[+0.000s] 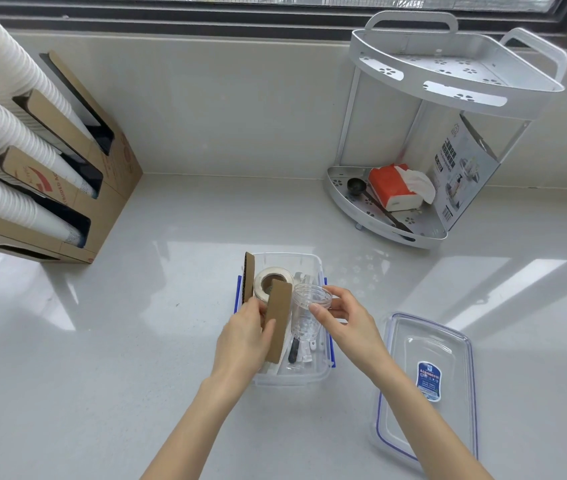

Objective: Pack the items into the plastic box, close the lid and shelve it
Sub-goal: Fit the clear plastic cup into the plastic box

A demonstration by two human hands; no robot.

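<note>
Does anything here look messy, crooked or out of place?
Nothing is spilled or broken. The cardboard strips and clear cup stick up above the plastic box rim, held by the left hand and right hand. The lid lies beside it.

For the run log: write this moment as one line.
phase: packing | left hand: holds cardboard piece | right hand: holds clear cup over plastic box | lid: off, on counter
</note>
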